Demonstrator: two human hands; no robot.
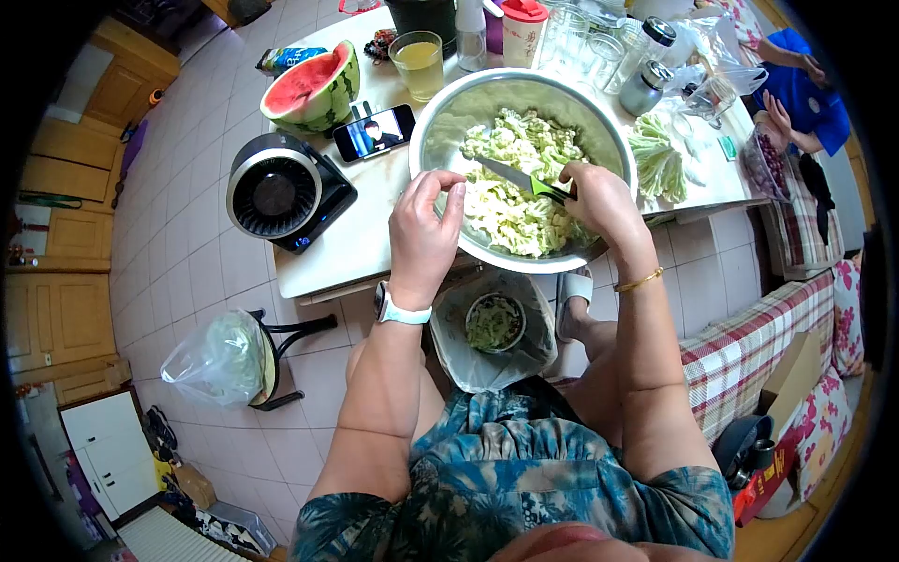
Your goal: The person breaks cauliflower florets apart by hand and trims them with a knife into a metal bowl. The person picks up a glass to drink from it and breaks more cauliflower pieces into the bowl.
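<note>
A large steel bowl [435, 140] at the table's front edge holds chopped pale green vegetable [524, 217]. My right hand [599, 199] is closed round the green and black handle of a knife [510, 174], its blade pointing left over the pieces. At the bowl's left rim, my left hand [426, 229] has its fingers curled, thumb near the fingertips; whether anything small is between them cannot be made out. Below the bowl, a lined bin [449, 323] contains a round container of green scraps [494, 323].
Left on the table [328, 262] are a black fan-like device [276, 194], a phone [375, 133], cut watermelon [314, 89] and a glass [418, 70]. Leafy stalks [658, 157] and jars [646, 89] stand right. Another person [807, 89] in blue is by grapes [768, 167]. A bagged stool stands left.
</note>
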